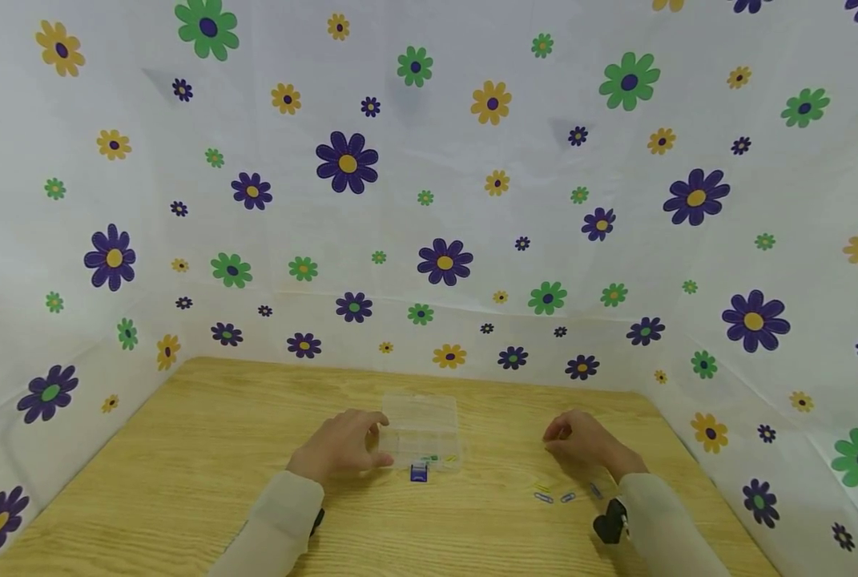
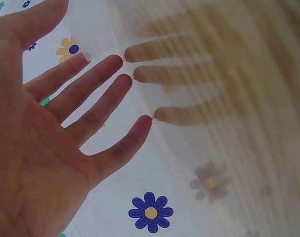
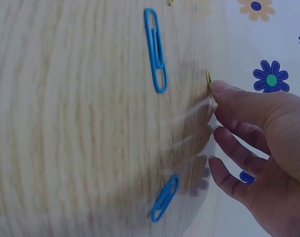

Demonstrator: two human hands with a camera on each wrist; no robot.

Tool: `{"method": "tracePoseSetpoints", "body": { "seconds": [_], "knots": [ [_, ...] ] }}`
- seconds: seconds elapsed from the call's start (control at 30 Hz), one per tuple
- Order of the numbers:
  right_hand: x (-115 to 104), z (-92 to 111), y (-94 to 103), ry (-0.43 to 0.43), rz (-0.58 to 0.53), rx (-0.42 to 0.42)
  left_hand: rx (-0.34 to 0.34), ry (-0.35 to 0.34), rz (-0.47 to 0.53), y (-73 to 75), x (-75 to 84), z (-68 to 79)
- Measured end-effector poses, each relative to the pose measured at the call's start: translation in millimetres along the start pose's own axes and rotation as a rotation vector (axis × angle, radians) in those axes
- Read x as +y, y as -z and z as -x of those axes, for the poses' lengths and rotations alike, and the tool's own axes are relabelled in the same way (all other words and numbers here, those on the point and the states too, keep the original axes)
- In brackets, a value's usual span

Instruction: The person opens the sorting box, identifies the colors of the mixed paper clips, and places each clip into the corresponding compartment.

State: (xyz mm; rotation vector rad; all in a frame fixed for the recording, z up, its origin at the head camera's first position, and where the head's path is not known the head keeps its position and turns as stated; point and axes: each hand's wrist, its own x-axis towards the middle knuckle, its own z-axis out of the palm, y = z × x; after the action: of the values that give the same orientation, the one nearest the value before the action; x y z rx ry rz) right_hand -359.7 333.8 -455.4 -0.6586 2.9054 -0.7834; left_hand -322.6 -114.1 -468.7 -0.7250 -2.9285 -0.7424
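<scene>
My left hand [image 1: 345,445] rests at the left side of a clear plastic compartment box [image 1: 421,413]. Its fingers are spread, with the fingertips down on the tabletop in the left wrist view. Inside the box's front compartments lie a green paper clip [image 1: 430,457] and a yellow one [image 1: 451,458]. Over to the right, thumb and forefinger of my right hand [image 3: 268,133] pinch a yellow paper clip [image 3: 208,81], held close to the table. Two blue paper clips [image 3: 155,52] [image 3: 164,198] lie near that hand.
A small dark blue piece [image 1: 418,473] sits at the box's front edge. Near the right wrist, a yellow clip [image 1: 541,486] lies beside several blue clips [image 1: 568,498]. The wooden table [image 1: 241,401] is bounded by flower-patterned white sheets [image 1: 400,216] at its back and sides.
</scene>
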Motion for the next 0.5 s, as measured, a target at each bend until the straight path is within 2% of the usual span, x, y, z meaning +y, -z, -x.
{"method": "tracePoseSetpoints", "body": {
  "seconds": [0.2,0.5],
  "knots": [
    [0.9,0.2,-0.6,0.017,0.036,0.017,0.001,0.003,-0.013,-0.1,0.9,0.9],
    [0.7,0.6,-3.5,-0.039,0.052,0.047,0.001,0.011,-0.021,0.9,2.8,1.2]
  ]
}}
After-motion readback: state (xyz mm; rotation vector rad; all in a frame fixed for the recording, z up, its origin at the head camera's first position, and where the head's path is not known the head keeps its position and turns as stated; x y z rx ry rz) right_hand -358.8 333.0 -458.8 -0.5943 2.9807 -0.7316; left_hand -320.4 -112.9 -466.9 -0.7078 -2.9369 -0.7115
